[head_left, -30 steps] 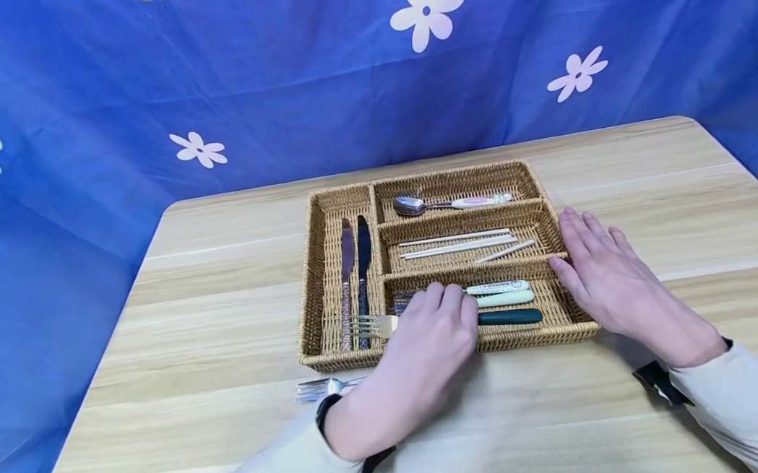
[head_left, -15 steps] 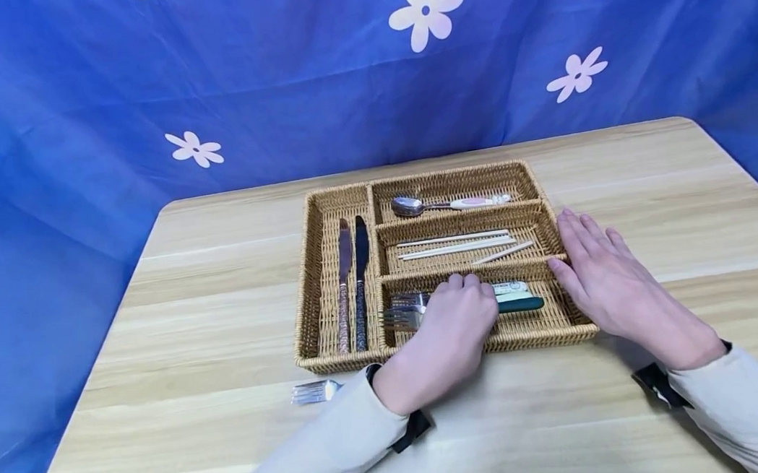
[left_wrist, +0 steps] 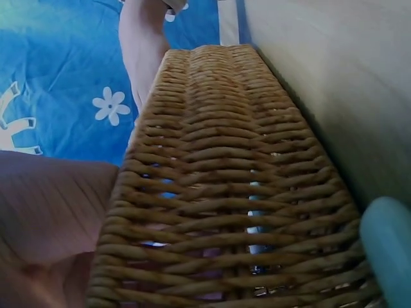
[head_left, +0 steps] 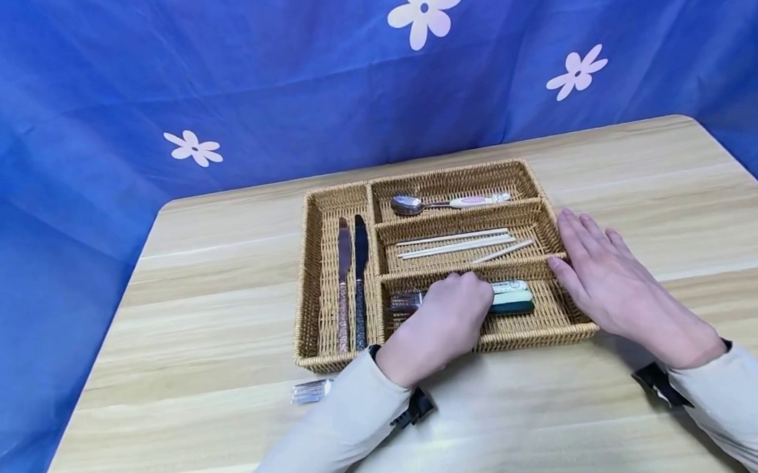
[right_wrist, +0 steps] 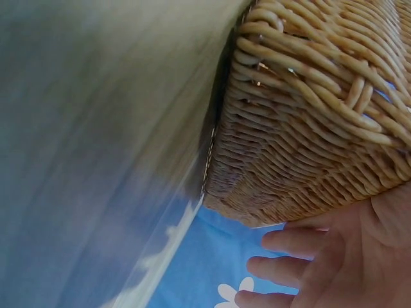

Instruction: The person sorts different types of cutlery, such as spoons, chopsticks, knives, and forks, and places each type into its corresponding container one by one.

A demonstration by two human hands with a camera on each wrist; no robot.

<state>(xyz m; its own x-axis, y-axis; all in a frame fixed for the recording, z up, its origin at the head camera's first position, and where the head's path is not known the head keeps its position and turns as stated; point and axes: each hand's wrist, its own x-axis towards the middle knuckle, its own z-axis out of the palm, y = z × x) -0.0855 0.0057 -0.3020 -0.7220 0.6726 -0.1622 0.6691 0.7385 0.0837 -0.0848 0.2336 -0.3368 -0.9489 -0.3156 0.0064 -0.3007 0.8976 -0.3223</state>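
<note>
A woven cutlery tray (head_left: pixel 303 306) with several compartments sits on the table. My left hand (head_left: pixel 445 312) reaches into its front right compartment, fingers curled down over a fork with a dark green handle (head_left: pixel 514 307); the fingertips are hidden. Beside that handle lie a mint-green handle (head_left: pixel 511 297) and a white patterned handle (head_left: pixel 509 286), with fork tines (head_left: pixel 404 302) showing left of the hand. My right hand (head_left: pixel 606 280) rests flat against the tray's right rim, fingers extended; the right wrist view shows the same hand (right_wrist: pixel 347 256) along the woven wall.
Two knives (head_left: pixel 353 281) lie in the left compartment, white chopsticks (head_left: pixel 458 245) in the middle one, a spoon (head_left: pixel 410 206) in the back one. Another fork (head_left: pixel 310 391) lies before the tray, partly under my left forearm; a pale green handle (left_wrist: pixel 387 247) shows in the left wrist view.
My left hand has moved right and brought the dark green fork from across the tray's divider down into the front right compartment, alongside the other handles. My right hand stays in place.
</note>
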